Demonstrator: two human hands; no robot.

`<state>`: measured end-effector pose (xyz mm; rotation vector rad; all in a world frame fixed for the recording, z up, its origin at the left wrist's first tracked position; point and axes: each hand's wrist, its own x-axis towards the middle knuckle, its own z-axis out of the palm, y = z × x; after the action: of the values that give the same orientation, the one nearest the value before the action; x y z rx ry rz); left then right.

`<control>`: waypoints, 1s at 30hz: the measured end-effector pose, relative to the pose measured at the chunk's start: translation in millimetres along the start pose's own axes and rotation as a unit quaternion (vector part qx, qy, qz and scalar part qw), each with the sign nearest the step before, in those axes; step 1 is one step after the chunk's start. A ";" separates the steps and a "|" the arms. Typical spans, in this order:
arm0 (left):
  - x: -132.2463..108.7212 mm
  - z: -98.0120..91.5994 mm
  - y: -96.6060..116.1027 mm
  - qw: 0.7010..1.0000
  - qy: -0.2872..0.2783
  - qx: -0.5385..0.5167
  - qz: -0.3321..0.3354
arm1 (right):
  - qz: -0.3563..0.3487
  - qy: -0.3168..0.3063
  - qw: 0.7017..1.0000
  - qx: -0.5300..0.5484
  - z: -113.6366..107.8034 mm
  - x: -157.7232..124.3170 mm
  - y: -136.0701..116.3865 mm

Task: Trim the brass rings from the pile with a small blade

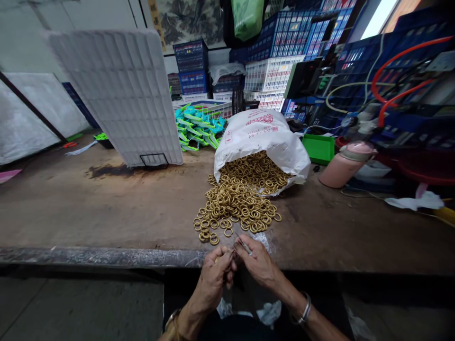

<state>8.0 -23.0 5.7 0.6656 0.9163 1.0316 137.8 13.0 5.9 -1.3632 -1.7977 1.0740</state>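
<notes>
Just over the table's front edge, my left hand (pixel 217 269) is closed, its thumb pressed on the fingers. A yellowish bit shows at those fingers; whether it is a loose ring or one worn on a finger, I cannot tell. My right hand (pixel 259 261) meets it fingertip to fingertip and pinches a thin, pointed metal tool (pixel 245 246), which looks like a small knife. Right beyond both hands lies a heap of gold-coloured rings (pixel 241 208). They spill from the mouth of a white woven sack (pixel 261 137) lying on its side.
A white ribbed panel (pixel 121 94) stands upright on the wooden table (pixel 53 208) at left. Bright green and blue plastic pieces (pixel 197 125) are piled behind. To the right are a green tray (pixel 318 148) and a pink bottle (pixel 346 163). Stacked crates (pixel 275 73) fill the back.
</notes>
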 end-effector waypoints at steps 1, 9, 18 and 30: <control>-0.1 -0.1 -0.2 1.000 0.006 0.005 0.005 | -0.002 0.014 1.000 -0.007 -0.1 -0.2 1.5; 2.0 -0.4 0.1 0.996 0.048 0.059 0.036 | -0.034 -0.039 0.977 -0.208 1.4 -9.6 7.9; 1.4 1.3 5.0 0.985 0.071 0.142 0.067 | -0.036 -0.065 0.957 -0.280 4.9 -9.6 1.4; -10.7 4.3 14.8 0.994 -0.020 -0.100 -0.030 | 0.007 0.053 0.949 -0.311 -37.8 2.2 37.0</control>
<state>3.1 -27.4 23.2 0.4865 0.7820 1.0370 186.0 28.6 -9.0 -1.7476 -2.1404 0.4244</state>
